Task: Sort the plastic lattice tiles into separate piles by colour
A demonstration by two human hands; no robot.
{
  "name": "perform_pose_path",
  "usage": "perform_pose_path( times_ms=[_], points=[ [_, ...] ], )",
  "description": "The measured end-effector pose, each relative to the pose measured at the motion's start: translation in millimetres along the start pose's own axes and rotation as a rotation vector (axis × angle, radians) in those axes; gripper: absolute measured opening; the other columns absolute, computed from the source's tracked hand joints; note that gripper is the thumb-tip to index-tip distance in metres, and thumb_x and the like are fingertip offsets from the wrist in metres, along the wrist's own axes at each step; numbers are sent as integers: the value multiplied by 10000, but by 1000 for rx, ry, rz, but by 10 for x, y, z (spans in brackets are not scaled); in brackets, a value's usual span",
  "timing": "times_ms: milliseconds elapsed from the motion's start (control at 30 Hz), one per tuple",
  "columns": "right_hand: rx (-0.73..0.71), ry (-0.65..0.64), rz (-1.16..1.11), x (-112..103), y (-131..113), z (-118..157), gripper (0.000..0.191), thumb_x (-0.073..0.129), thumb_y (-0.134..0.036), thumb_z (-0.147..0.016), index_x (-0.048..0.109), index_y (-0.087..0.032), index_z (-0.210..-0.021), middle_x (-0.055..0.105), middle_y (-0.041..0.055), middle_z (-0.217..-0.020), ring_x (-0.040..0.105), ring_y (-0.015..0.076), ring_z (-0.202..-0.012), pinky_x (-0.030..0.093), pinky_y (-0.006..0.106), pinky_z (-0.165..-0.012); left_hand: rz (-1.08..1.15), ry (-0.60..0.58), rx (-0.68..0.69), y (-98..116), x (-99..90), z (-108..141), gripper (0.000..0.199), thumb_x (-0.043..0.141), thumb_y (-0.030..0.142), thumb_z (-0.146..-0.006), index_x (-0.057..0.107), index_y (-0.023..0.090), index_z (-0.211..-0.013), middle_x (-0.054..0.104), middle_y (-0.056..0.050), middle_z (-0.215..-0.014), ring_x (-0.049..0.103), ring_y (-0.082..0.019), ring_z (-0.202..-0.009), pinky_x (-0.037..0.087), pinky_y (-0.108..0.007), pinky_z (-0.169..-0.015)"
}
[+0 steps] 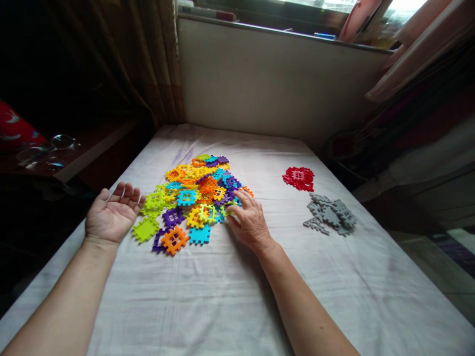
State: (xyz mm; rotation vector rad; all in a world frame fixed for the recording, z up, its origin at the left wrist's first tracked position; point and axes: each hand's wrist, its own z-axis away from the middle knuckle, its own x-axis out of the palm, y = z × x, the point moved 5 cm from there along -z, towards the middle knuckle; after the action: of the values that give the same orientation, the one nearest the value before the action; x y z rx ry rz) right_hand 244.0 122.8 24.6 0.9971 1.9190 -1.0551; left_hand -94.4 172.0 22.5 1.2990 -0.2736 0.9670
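Note:
A mixed pile of flat notched plastic tiles (186, 198), in green, yellow, orange, blue and purple, lies on the white sheet. My left hand (114, 212) rests palm up at the pile's left side, fingers apart, holding nothing. At the right edge of the pile is my right hand (249, 217), palm down, its thumb and fingers spread around the tiles there. No tile is lifted in it. Off to the right lie a small heap of red tiles (299, 178) and, nearer, a heap of gray tiles (332, 213).
The sheet-covered surface (185, 306) meets a pale wall (274, 79) at the back. On the left, a brown table (85, 151) carries eyeglasses (63, 142) and a red item (17, 128). Curtains hang at the back left; fabric hangs on the right.

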Motion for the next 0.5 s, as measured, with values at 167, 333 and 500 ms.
perform_pose_path(
  times_ms=[167,333,500],
  points=[
    [11,-5,-294,-262,117,-65,153,595,-292,-910,726,-222,-875,680,108,-1239,613,226,-1171,467,392,-1020,11,-9,0,1,-1,-4,282,445,355,-940,646,159,-915,725,-48,-819,692,-187,-805,593,-379,-742],
    [103,-67,-316,-563,339,-52,150,598,-274,-893,731,-226,-843,755,55,-997,691,172,-893,519,291,-828,11,-8,3,-2,23,14,307,410,352,-959,644,158,-918,720,-41,-818,694,-185,-803,589,-377,-742],
    [189,-206,-244,-621,471,31,107,657,-252,-831,761,-229,-828,765,23,-879,678,154,-761,482,252,-699,1,11,8,1,29,24,297,418,344,-948,647,160,-909,719,-43,-812,688,-178,-806,589,-377,-787]
  ],
)
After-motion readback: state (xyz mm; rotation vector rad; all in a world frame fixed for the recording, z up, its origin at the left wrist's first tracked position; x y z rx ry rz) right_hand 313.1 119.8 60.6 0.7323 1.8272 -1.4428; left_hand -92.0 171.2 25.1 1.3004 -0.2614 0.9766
